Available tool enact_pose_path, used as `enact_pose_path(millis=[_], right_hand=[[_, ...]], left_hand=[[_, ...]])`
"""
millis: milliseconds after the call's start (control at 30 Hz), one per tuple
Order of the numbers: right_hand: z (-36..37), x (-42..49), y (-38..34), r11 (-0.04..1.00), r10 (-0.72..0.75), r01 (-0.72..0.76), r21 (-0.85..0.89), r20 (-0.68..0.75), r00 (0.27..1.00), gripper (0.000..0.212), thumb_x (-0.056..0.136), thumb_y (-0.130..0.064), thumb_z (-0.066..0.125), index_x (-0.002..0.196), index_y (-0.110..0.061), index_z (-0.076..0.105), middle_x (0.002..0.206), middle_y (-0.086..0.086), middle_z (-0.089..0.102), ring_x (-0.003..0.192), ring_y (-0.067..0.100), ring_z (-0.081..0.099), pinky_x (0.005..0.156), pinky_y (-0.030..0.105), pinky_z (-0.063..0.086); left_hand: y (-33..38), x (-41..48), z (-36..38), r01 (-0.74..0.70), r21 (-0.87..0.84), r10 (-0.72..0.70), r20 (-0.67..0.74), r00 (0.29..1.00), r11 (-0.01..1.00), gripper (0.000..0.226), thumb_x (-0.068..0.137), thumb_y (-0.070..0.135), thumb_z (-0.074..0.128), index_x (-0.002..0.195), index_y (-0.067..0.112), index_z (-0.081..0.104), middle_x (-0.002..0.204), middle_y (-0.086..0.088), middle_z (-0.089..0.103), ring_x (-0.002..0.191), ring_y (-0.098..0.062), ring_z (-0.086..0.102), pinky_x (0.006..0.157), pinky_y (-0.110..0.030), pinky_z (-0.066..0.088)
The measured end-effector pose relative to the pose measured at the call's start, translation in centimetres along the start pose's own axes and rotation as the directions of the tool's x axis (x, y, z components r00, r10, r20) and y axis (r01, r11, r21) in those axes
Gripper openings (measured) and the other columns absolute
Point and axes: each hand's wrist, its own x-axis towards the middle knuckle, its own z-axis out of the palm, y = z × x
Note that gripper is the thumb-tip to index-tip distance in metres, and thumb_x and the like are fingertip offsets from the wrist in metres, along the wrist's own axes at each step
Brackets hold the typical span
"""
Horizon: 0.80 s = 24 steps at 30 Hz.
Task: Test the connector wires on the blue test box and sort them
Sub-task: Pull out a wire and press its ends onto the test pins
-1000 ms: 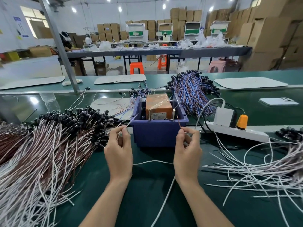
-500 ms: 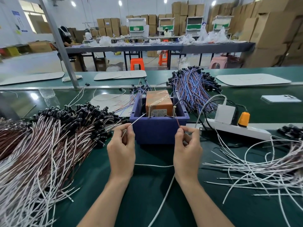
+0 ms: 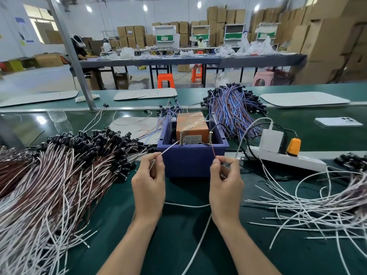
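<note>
The blue test box stands mid-table with an orange unit inside and two upright screws on its front rim. My left hand pinches the white lead of a connector wire, its tip touching the left screw. My right hand pinches the brown lead, its tip at the right screw. A big heap of brown-and-white wires with black connectors lies to the left. A looser pile of wires lies to the right.
A white power strip with a charger and an orange plug sits right of the box. Blue-and-brown wires are heaped behind it. A white phone lies far right. A white cable runs between my forearms.
Both hands raised their wire ends from in front of the box up to the two screws on its rim; the leads now touch the screws.
</note>
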Motion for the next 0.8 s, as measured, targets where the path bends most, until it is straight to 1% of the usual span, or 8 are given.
enact_pose_path(millis=[67, 133, 233, 433, 533, 633, 700, 800], right_hand=[[0.01, 0.02, 0.27, 1.000, -0.017, 0.017, -0.022, 0.006, 1.000, 0.008, 0.099, -0.046, 0.051, 0.095, -0.041, 0.055, 0.073, -0.013, 0.067, 0.066, -0.003, 0.060, 0.057, 0.007, 0.041], [0.02, 0.03, 0.58, 0.999, -0.035, 0.036, -0.040, 0.018, 0.999, 0.019, 0.098, -0.052, 0.046, 0.099, -0.036, 0.056, 0.074, -0.009, 0.071, 0.076, -0.002, 0.064, 0.067, 0.002, 0.040], [0.07, 0.06, 0.75, 0.999, -0.036, 0.037, -0.032, 0.023, 0.999, 0.020, 0.098, -0.053, 0.046, 0.098, -0.035, 0.055, 0.074, -0.005, 0.072, 0.076, 0.000, 0.065, 0.068, 0.003, 0.040], [0.08, -0.03, 0.42, 0.999, -0.040, 0.040, -0.020, 0.014, 0.999, 0.025, 0.096, -0.055, 0.046, 0.097, -0.032, 0.056, 0.076, -0.010, 0.071, 0.078, -0.004, 0.063, 0.068, 0.002, 0.040], [-0.03, -0.08, 0.31, 0.999, -0.038, 0.039, -0.034, 0.013, 0.999, 0.026, 0.096, -0.056, 0.045, 0.097, -0.033, 0.057, 0.076, -0.012, 0.070, 0.079, -0.004, 0.063, 0.068, 0.002, 0.040], [-0.02, -0.09, 0.33, 0.999, -0.027, 0.027, -0.038, 0.016, 1.000, 0.020, 0.097, -0.052, 0.047, 0.097, -0.034, 0.056, 0.076, -0.012, 0.070, 0.079, -0.002, 0.063, 0.068, 0.004, 0.041], [-0.03, -0.11, 0.28, 0.999, -0.022, 0.022, -0.038, 0.020, 1.000, 0.017, 0.098, -0.050, 0.048, 0.098, -0.034, 0.056, 0.076, -0.011, 0.070, 0.079, -0.002, 0.063, 0.069, 0.004, 0.042], [-0.05, -0.08, 0.16, 0.999, -0.009, 0.009, -0.044, 0.015, 1.000, 0.007, 0.100, -0.043, 0.052, 0.096, -0.038, 0.056, 0.079, -0.019, 0.068, 0.077, -0.002, 0.063, 0.065, 0.005, 0.043]], left_hand=[[-0.04, 0.04, 0.06, -0.001, 0.000, 0.001, -0.010, 1.000, 1.000, 0.014, 0.099, 0.047, 0.049, 0.098, 0.039, 0.060, 0.069, 0.003, 0.053, 0.054, -0.006, 0.037, 0.051, -0.024, 0.035], [-0.07, 0.08, 0.12, 0.002, -0.001, -0.002, -0.019, 1.000, 1.000, 0.013, 0.099, 0.048, 0.049, 0.099, 0.040, 0.060, 0.071, 0.003, 0.054, 0.055, -0.007, 0.038, 0.053, -0.026, 0.037], [-0.10, 0.09, 0.11, 0.002, 0.003, -0.002, -0.022, 1.000, 1.000, 0.012, 0.099, 0.048, 0.050, 0.099, 0.041, 0.060, 0.073, 0.001, 0.056, 0.058, -0.017, 0.043, 0.056, -0.031, 0.041], [0.00, 0.12, 0.03, -0.014, 0.002, 0.014, -0.021, 1.000, 1.000, 0.009, 0.099, 0.050, 0.049, 0.097, 0.052, 0.058, 0.077, 0.000, 0.058, 0.064, -0.022, 0.050, 0.059, -0.034, 0.044], [-0.07, 0.12, 0.03, -0.016, 0.004, 0.016, -0.020, 1.000, 1.000, 0.009, 0.099, 0.049, 0.049, 0.097, 0.053, 0.058, 0.077, 0.003, 0.058, 0.063, -0.020, 0.049, 0.058, -0.031, 0.043], [-0.09, 0.09, 0.00, -0.013, -0.009, 0.013, -0.015, 1.000, 1.000, 0.009, 0.099, 0.049, 0.049, 0.097, 0.053, 0.058, 0.078, 0.002, 0.058, 0.062, -0.019, 0.049, 0.058, -0.030, 0.043], [-0.06, 0.08, 0.02, -0.006, -0.010, 0.006, -0.012, 1.000, 1.000, 0.009, 0.099, 0.050, 0.049, 0.097, 0.051, 0.058, 0.075, 0.002, 0.057, 0.058, -0.013, 0.044, 0.055, -0.029, 0.041], [0.15, 0.08, 0.06, 0.018, -0.014, -0.018, -0.018, 1.000, 1.000, 0.009, 0.100, 0.043, 0.052, 0.096, 0.047, 0.059, 0.073, 0.012, 0.059, 0.058, -0.004, 0.046, 0.055, -0.017, 0.039]])
